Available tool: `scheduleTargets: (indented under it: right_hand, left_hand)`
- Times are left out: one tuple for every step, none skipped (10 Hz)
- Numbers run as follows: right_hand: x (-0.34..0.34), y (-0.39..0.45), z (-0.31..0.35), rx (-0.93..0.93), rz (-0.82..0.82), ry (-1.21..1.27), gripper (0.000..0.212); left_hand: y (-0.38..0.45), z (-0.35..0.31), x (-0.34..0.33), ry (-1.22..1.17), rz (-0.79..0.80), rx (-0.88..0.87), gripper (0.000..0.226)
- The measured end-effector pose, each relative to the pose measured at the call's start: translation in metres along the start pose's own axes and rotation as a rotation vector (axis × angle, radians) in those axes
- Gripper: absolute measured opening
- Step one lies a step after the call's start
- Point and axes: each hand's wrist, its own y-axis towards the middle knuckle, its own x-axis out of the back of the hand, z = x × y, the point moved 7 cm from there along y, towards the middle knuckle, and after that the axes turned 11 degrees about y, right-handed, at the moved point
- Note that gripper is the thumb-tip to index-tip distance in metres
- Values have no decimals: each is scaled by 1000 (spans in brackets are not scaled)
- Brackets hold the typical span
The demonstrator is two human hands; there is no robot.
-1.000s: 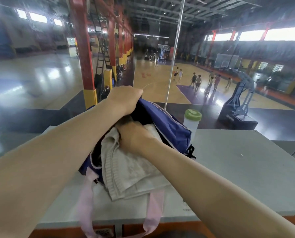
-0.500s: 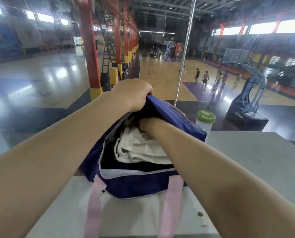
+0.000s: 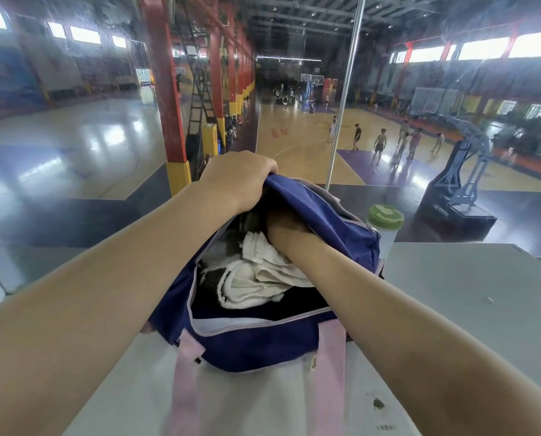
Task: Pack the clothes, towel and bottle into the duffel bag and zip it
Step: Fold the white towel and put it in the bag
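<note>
Your left hand [image 3: 237, 179]: fist closed on the duffel bag [image 3: 262, 341] flap, lifting it | your right hand [image 3: 283, 220]: buried inside, grip can't be told | white towel [image 3: 256, 278]: in bag | bottle [image 3: 385, 225]: upright on table [image 3: 451, 294], just beside bag's far right.

One navy duffel bag [image 3: 341, 221] is sitting on one grey table [image 3: 451, 294], with two pink straps [image 3: 185, 391] hanging over its front. One white towel [image 3: 256, 278] is lying inside. One bottle [image 3: 385, 225] with a green lid is standing behind. Two bare arms are reaching in; one left hand [image 3: 237, 177] is showing
</note>
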Motion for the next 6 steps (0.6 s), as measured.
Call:
scheduleTargets:
  right_hand:
    - [-44,2,-35,341,-71,242,27]
    - [-61,-8,-54,352,4,3,43]
    - [-53,1,-62,340,-63,66,52]
    - [-62,14,-73,293,87,83,49]
    - [-74,29,-77,292,141,123,49]
    - [-82,30,-78,334,187,136,47]
  left_hand:
    - [-1,-1,-1,-16,6,1,36]
    - [-2,-5,1,-17,-12,8,37]
    - [-2,-7,2,-25,-12,8,39]
    - [-1,-6,3,-34,1,11,39]
    - [-2,-5,2,-36,11,15,39]
    - [-5,-9,-1,-29,24,13,39]
